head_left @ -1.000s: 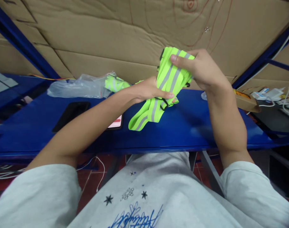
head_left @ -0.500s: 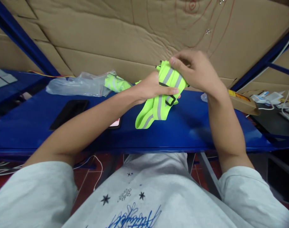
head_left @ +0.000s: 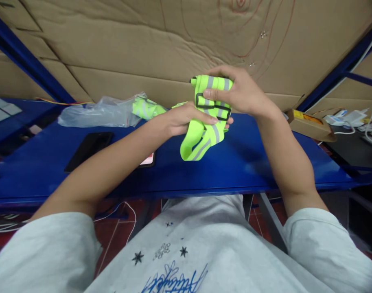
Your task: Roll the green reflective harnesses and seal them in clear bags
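Observation:
A neon yellow-green reflective vest (head_left: 204, 134) with grey stripes and black buckles is bunched up above the blue table (head_left: 250, 162). My left hand (head_left: 180, 120) grips the bundle from the left, thumb across its middle. My right hand (head_left: 237, 93) closes over its top, fingers pressing the folded part and a black buckle. A loop of the vest hangs down below both hands, just over the table.
A clear plastic bag (head_left: 97, 114) with another neon vest (head_left: 146, 109) lies at the back left. A black phone (head_left: 90, 149) and a second phone (head_left: 148, 159) lie on the table. A cardboard box (head_left: 311, 125) and white cables (head_left: 351, 120) sit at the right. Cardboard lines the back.
The vest has been folded tighter and its hanging end has shortened. My right hand moved left and down over the top of the bundle; my left hand kept its grip.

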`<state>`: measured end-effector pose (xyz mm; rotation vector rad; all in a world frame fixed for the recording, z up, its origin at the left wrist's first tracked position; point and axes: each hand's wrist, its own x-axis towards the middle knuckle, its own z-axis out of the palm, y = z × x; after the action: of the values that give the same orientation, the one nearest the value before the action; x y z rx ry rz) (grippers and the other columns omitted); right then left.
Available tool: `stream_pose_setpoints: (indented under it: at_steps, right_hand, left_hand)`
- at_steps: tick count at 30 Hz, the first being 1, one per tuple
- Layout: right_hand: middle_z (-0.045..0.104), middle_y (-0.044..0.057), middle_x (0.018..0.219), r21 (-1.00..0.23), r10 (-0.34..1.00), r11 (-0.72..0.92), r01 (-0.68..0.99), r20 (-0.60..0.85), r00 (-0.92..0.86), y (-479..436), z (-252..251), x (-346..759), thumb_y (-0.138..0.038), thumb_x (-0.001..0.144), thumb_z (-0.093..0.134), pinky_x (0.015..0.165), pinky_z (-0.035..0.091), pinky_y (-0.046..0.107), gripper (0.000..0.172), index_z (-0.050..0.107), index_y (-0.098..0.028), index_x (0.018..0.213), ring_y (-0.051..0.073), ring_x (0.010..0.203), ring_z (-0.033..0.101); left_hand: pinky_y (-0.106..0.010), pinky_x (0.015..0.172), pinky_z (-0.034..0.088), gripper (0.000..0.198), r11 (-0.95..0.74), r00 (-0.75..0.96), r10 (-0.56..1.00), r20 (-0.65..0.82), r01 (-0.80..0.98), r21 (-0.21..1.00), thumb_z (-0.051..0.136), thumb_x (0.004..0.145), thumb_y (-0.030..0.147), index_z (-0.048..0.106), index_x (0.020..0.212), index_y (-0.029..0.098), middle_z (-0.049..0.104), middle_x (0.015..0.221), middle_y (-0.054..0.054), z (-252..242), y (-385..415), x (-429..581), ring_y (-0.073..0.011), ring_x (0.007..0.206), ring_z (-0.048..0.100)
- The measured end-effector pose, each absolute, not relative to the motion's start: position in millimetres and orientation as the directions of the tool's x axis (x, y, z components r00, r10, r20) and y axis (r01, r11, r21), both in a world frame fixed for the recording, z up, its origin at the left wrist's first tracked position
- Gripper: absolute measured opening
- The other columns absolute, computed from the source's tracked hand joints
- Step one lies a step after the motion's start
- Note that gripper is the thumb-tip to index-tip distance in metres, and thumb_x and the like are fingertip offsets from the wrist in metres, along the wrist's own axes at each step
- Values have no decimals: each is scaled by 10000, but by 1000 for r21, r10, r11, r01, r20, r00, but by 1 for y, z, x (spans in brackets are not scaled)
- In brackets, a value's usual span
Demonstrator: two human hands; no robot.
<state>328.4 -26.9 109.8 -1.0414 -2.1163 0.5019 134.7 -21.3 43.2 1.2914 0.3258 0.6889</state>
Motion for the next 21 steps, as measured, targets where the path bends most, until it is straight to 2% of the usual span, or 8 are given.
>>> stream_pose_setpoints:
  at_steps: [2, 4, 7, 10, 13, 15, 18, 21]
  right_hand:
    - [798, 28, 1228, -581, 778, 628, 517, 475, -411, -30, 113, 329, -645, 825, 873, 1083, 553, 440, 538, 758, -295, 1218, 288, 1206, 691]
    - [806, 41, 1178, -608, 786, 618, 498, 487, -382, -34, 116, 329, -709, 847, 831, 1052, 556, 462, 501, 757, -297, 1124, 303, 1177, 708]
    - [813, 81, 1112, -675, 827, 562, 478, 474, -302, -39, 117, 326, -823, 854, 753, 995, 565, 507, 548, 721, -283, 942, 343, 1125, 720]
    - [819, 78, 1047, -702, 847, 528, 478, 477, -235, -40, 118, 326, -860, 826, 748, 979, 587, 542, 566, 699, -296, 843, 375, 1095, 730]
    - [826, 68, 1035, -749, 854, 519, 411, 457, -246, -36, 120, 331, -814, 834, 773, 999, 605, 562, 513, 713, -304, 821, 391, 1097, 744]
    - [834, 70, 1087, -826, 880, 454, 334, 358, -312, -31, 121, 334, -773, 834, 787, 1015, 616, 567, 469, 737, -307, 866, 400, 1141, 748]
    - [835, 80, 1167, -911, 884, 323, 256, 193, -426, -19, 118, 338, -749, 848, 747, 1050, 618, 530, 466, 763, -300, 970, 381, 1240, 728]
    - [826, 82, 1190, -923, 892, 291, 252, 166, -420, -5, 110, 339, -780, 856, 699, 1042, 609, 485, 522, 736, -277, 985, 339, 1241, 718]
  left_hand:
    - [-498, 1054, 652, 462, 97, 758, 642, 116, -231, 968, 991, 664, 146, 798, 1083, 112, 834, 1133, -153, 41, -20, 135, -362, 1120, 813]
    - [-491, 1043, 653, 467, 45, 699, 704, 128, -223, 974, 994, 652, 135, 798, 1076, 115, 834, 1107, -141, 41, -20, 135, -342, 1068, 821]
    - [-518, 1038, 656, 435, -29, 595, 784, 179, -252, 967, 960, 650, 98, 795, 1051, 123, 835, 1079, -126, 41, -20, 138, -327, 1016, 820]
    - [-544, 1066, 640, 418, -14, 581, 788, 202, -310, 950, 928, 653, 70, 791, 1045, 116, 833, 1101, -136, 42, -19, 141, -330, 1023, 815]
    - [-520, 1054, 643, 404, 60, 656, 732, 184, -331, 942, 933, 699, 104, 799, 1080, 106, 830, 1120, -151, 42, -21, 141, -326, 1038, 812]
    - [-511, 1042, 649, 411, 68, 705, 683, 194, -325, 943, 961, 743, 156, 801, 1119, 116, 827, 1144, -153, 44, -25, 141, -328, 1056, 812]
    - [-523, 1070, 637, 399, -1, 713, 657, 247, -327, 945, 971, 797, 211, 795, 1145, 130, 821, 1157, -140, 49, -33, 140, -343, 1103, 809]
    - [-537, 1103, 616, 375, -81, 648, 716, 260, -293, 953, 944, 771, 112, 786, 1112, 114, 818, 1098, -121, 50, -37, 142, -349, 1115, 807]
